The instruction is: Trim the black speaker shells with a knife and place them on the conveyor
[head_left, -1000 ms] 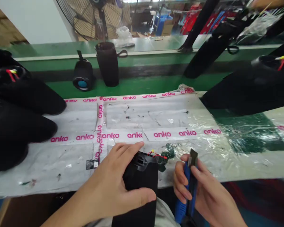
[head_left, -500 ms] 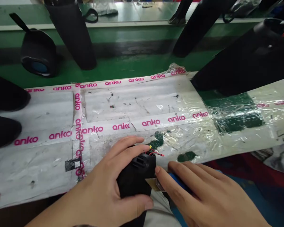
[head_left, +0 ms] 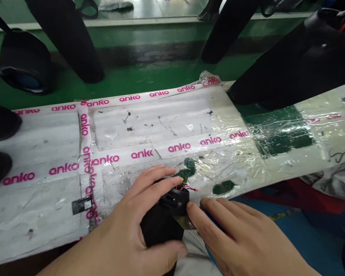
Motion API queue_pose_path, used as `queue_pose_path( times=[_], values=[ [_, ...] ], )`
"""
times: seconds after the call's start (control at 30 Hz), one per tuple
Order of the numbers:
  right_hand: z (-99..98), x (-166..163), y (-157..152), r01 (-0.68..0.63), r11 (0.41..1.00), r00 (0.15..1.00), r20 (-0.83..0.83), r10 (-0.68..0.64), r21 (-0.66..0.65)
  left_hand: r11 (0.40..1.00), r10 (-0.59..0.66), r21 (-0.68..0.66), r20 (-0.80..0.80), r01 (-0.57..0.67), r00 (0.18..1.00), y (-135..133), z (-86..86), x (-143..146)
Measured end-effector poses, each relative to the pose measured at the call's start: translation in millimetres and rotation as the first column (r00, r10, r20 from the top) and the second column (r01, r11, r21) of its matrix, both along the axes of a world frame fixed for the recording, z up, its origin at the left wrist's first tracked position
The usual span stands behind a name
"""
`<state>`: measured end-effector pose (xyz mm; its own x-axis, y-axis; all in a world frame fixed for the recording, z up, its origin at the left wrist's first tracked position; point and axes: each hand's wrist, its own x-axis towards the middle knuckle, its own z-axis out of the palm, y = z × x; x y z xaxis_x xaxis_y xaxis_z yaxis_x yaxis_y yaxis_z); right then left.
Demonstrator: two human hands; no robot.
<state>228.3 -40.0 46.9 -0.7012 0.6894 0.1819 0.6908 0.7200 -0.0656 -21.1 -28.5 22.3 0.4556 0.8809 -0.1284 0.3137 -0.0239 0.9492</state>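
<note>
My left hand [head_left: 132, 218] is wrapped around a black, fabric-covered cylindrical speaker [head_left: 161, 226], thumb on the near side and fingers over the far side. At its upper end shows a slotted black plastic piece [head_left: 175, 200], and thin red wires [head_left: 192, 188] stick out just beyond. My right hand [head_left: 238, 234] is closed on a blue-handled utility knife [head_left: 186, 223]. Its flat metal blade lies against the speaker's side, just below the plastic piece. The right forefinger touches the edge of that piece. Most of the knife's handle is hidden under the fingers.
A white-covered bench [head_left: 149, 126] with pink-lettered tape lies ahead. Beyond it runs a green conveyor-like surface [head_left: 149, 73]. More black speakers [head_left: 71, 42] stand at left and back, and a larger one [head_left: 287, 61] lies at right. A dark label [head_left: 82, 206] sits on the bench.
The view has shifted slightly, so the bench and far speakers sit more to the left. Less of the knife blade shows beside the speaker. Both hands keep their hold.
</note>
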Motion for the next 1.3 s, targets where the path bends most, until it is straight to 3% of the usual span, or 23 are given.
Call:
queue_pose_path(
  times=[0.17,0.43,0.6,0.87,1.03,1.13,1.23,1.3],
  values=[
    [0.7,-1,1,0.006,1.0,1.0,0.021,-0.007,0.016,0.997,-0.044,0.06,0.02,0.043,0.999,-1,-4.9,-3],
    [3.3,-5,2,0.04,0.997,0.997,0.062,-0.043,0.062,0.998,-0.045,0.044,0.016,0.044,0.999,-1,-4.9,-3],
    [4.0,-7,-10,0.103,0.994,0.98,0.168,-0.107,0.029,0.998,-0.052,0.044,0.032,0.05,0.998,3,-0.1,-1],
    [0.9,-14,-11,0.155,0.987,0.965,0.206,-0.162,0.051,0.994,-0.038,0.104,0.006,0.037,0.999,14,9.5,12],
    [8.8,-19,-8,0.183,0.982,0.965,0.2,-0.17,-0.053,0.995,-0.038,0.088,0.003,0.037,0.999,13,9.9,13],
    [22.0,-25,1,0.201,0.96,0.96,0.235,-0.153,-0.196,0.996,-0.042,0.075,-0.005,0.043,0.999,11,8.1,11],
    [37.7,-31,17,0.245,0.858,0.933,0.349,-0.082,-0.452,0.997,-0.026,0.071,-0.024,0.027,0.999,12,6.6,12],
    [44.8,-30,24,0.286,0.783,0.902,0.432,-0.025,-0.552,0.998,-0.01,0.068,-0.014,0.011,1.0,13,5.5,11]
  ],
)
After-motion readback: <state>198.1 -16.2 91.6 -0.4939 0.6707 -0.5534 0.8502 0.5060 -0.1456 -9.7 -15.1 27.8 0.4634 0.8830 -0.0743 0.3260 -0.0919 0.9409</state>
